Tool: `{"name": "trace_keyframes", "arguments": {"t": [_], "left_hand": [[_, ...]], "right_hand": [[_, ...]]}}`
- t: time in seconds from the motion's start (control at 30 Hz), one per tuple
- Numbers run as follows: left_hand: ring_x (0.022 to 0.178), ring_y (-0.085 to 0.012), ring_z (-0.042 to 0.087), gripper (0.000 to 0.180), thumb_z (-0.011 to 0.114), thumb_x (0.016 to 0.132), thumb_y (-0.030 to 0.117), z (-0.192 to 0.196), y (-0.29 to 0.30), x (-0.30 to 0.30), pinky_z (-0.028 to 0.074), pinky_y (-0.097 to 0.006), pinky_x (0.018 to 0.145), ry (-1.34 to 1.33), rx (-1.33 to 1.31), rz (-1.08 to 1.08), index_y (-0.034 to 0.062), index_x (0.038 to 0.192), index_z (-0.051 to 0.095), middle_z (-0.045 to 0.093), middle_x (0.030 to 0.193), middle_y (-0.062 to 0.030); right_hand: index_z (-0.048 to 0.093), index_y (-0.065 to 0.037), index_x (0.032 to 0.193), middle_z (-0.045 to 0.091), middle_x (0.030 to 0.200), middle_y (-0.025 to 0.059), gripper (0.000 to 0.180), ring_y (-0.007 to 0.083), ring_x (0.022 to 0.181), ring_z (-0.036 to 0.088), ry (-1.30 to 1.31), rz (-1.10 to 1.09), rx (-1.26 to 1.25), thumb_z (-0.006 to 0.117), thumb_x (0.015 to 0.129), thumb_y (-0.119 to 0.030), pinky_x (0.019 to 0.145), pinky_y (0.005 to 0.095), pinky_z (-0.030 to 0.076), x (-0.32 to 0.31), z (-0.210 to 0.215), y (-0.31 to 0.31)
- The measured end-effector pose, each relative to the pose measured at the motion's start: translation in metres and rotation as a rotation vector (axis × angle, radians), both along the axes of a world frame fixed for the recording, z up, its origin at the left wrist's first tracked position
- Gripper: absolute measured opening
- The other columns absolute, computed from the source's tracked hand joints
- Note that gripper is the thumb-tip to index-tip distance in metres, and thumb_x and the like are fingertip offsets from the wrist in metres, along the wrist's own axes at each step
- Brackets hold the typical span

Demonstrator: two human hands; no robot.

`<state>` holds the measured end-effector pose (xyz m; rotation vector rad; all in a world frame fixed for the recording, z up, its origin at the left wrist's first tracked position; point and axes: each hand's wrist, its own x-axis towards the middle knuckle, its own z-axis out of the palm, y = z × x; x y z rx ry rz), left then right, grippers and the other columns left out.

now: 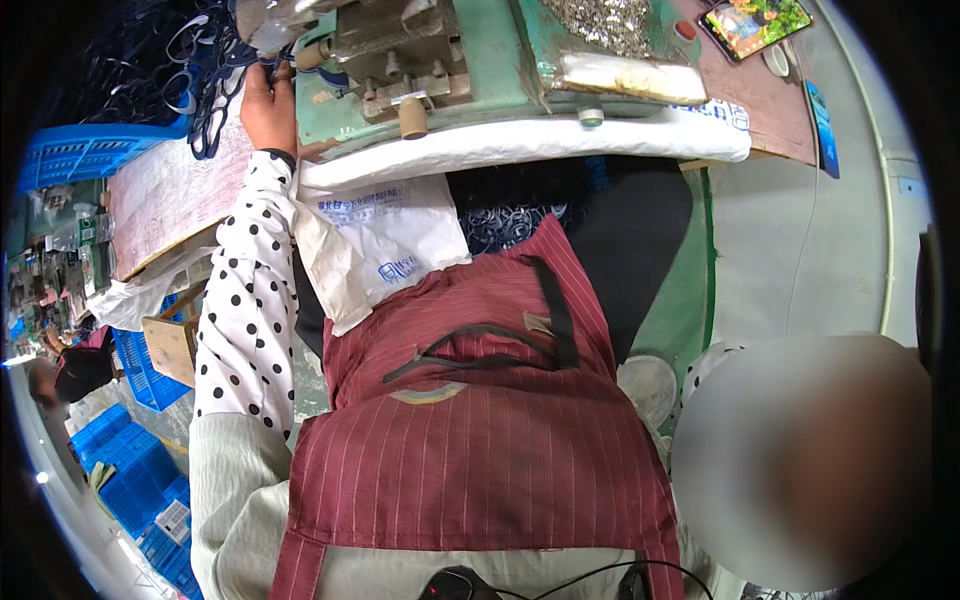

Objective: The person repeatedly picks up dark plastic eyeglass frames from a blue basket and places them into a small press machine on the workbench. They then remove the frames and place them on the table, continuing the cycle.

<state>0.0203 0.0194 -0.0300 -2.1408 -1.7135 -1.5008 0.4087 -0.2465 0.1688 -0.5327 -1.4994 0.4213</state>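
My left hand (268, 108) reaches up to the left side of a metal press fixture (390, 50) on a green machine bed (490, 85). Its fingers are drawn together beside dark blue looped pieces (207, 115), and their tips are partly hidden, so what they hold cannot be made out. More dark loops lie heaped in a blue crate (105, 152) to the left. My right arm, in a dotted sleeve (708, 362), is mostly covered by a blurred patch at the lower right. My right hand's fingers do not show there.
A white padded roll (530, 150) lines the bench's front edge. Metal scraps (600, 22) lie on the machine's right part. A phone (757, 22) stands at the back right. A white sack (385, 235) hangs over my maroon apron (480, 450). Blue crates (130, 470) stand at the lower left.
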Motion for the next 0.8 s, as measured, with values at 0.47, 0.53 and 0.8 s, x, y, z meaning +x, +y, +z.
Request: {"name": "trace_keyframes", "arguments": {"t": [0.47,0.53,0.8], "left_hand": [[0.076,-0.0409,0.061,0.015,0.063,0.089,0.016,0.005,0.0,0.008,0.048,-0.041,0.065,-0.019,-0.042,0.009,0.0029,0.092,0.056,0.064,0.082,-0.0208],[0.075,-0.0411,0.061,0.014,0.063,0.088,0.014,0.002,0.0,0.005,0.048,-0.041,0.065,-0.036,-0.027,0.035,0.0028,0.093,0.057,0.064,0.081,-0.021],[0.081,-0.0314,0.067,0.021,0.06,0.086,0.006,-0.002,0.007,0.006,0.05,-0.037,0.072,-0.062,-0.181,0.027,0.0002,0.107,0.06,0.069,0.09,-0.0181]], "right_hand": [[0.065,-0.003,0.092,0.068,0.083,0.0073,0.014,0.0165,0.07,0.063,0.063,0.206,-0.441,0.064,0.08,-0.009,0.062,0.0305,0.052,-0.009,-0.007,0.011],[0.065,-0.003,0.093,0.068,0.084,0.0076,0.015,0.0167,0.071,0.064,-0.015,0.49,-0.663,0.064,0.08,-0.009,0.062,0.0308,0.053,-0.017,-0.028,0.043],[0.07,-0.006,0.107,0.067,0.109,0.0202,0.039,0.0345,0.103,0.063,-1.523,0.434,-1.322,0.063,0.081,-0.034,0.091,0.0424,0.048,-0.108,-0.44,0.127]]}}
